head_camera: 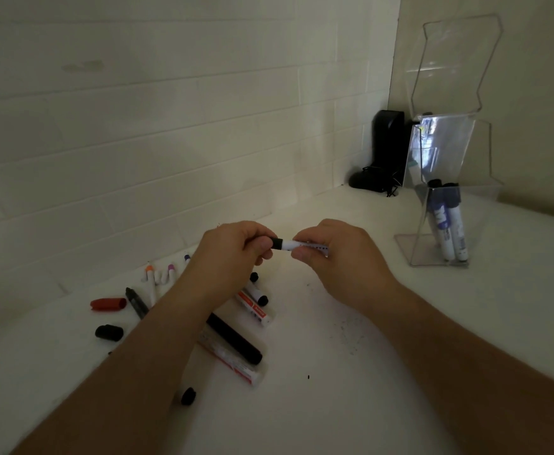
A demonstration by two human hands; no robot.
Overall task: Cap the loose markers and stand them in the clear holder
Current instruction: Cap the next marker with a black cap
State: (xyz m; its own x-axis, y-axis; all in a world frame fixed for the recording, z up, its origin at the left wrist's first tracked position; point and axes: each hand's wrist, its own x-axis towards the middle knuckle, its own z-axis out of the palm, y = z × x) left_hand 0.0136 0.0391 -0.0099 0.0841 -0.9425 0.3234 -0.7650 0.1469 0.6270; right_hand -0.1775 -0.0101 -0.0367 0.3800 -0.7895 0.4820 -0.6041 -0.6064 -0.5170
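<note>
I hold a white marker level above the counter between both hands. My left hand pinches its black cap, which sits on the marker's left end. My right hand grips the white barrel. The clear holder stands at the right with two capped markers upright in its lower pocket. Loose markers lie at the left: a black one, a white one with a red label, an uncapped black pen and small orange-tipped and purple-tipped ones.
A red cap and black caps lie loose on the white counter. A black device with a cord stands in the back corner, beside the holder. A tiled wall runs behind.
</note>
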